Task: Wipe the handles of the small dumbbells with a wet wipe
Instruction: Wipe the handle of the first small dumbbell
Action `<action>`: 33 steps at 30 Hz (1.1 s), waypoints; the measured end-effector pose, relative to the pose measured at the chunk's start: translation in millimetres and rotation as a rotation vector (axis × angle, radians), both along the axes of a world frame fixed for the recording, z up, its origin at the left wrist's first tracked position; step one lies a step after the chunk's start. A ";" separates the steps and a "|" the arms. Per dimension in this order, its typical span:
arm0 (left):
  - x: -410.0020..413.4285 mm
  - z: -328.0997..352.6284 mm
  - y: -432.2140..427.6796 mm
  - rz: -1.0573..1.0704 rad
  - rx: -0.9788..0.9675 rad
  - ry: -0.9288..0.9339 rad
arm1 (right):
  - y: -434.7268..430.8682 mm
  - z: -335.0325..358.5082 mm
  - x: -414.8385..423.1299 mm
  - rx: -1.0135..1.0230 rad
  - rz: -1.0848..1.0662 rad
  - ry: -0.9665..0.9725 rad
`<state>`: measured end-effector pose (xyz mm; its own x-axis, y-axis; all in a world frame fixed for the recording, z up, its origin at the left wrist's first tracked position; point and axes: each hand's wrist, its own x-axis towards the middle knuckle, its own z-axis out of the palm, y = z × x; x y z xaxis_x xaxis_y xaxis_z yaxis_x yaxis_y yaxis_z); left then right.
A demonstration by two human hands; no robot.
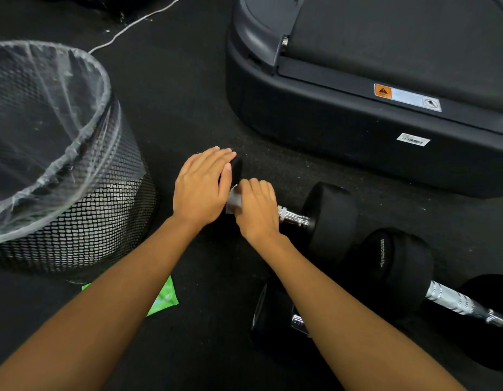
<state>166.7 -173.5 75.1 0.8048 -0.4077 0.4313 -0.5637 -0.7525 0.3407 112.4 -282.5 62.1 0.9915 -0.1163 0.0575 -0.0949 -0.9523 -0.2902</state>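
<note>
A black dumbbell (pixel 330 221) with a chrome handle (pixel 294 217) lies on the dark floor at centre. My right hand (pixel 257 210) is wrapped around the handle with a white wet wipe (pixel 234 200) pressed under its fingers. My left hand (pixel 202 187) lies flat, fingers together, on the dumbbell's left head, which it hides. A second dumbbell (pixel 399 263) lies at lower right, its chrome handle (pixel 456 301) bare. A third dumbbell (pixel 273 314) is partly hidden under my right forearm.
A black mesh bin (pixel 84 215) lined with clear plastic stands at left. A green wipes packet (pixel 165 297) lies on the floor under my left forearm. A treadmill base (pixel 357 131) fills the upper right. A white cable (pixel 132 25) runs across the floor at the top.
</note>
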 end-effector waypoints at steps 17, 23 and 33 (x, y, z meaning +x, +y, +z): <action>1.2 0.1 -0.3 -0.002 0.001 0.004 | -13.1 -14.9 -5.0 -0.093 0.038 -0.086; 0.6 -0.1 0.3 -0.004 -0.013 -0.007 | -25.8 -7.0 2.6 0.020 -0.006 0.098; 1.3 -1.6 0.6 -0.007 -0.011 0.004 | -12.9 -8.4 -7.3 -0.063 0.117 -0.066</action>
